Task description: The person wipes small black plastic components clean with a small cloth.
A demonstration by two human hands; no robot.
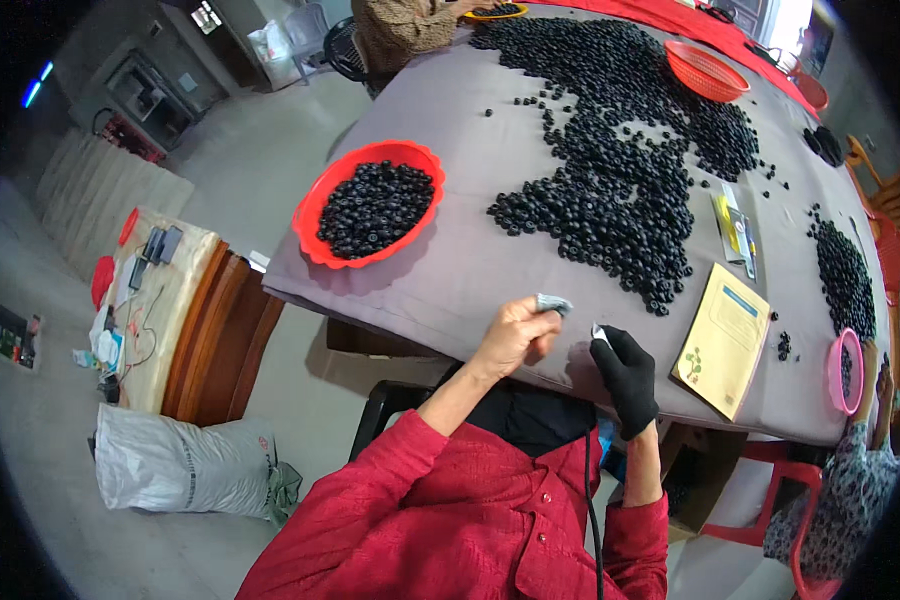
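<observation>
My left hand (518, 332) is bare and closed in a pinch over the table's near edge. A small grey-white scrap (553, 303), which looks like cloth or tape, sticks out at its fingertips. Beside it my right hand (626, 380) wears a black glove, with thumb and fingers pinched at a tiny white piece (597, 331), too small to name. The hands are a little apart. Beyond them a large pile of small round black pieces (620, 210) spreads over the grey-covered table (450, 290).
Left stands a red scalloped basket (305, 225) of black pieces. An orange basket (705, 70) sits at the far pile. Right lie a yellow booklet (722, 342) and a clear packet (735, 235). A co-worker's arm (867, 385) is near a pink basket (835, 380); another person (400, 35) sits far left.
</observation>
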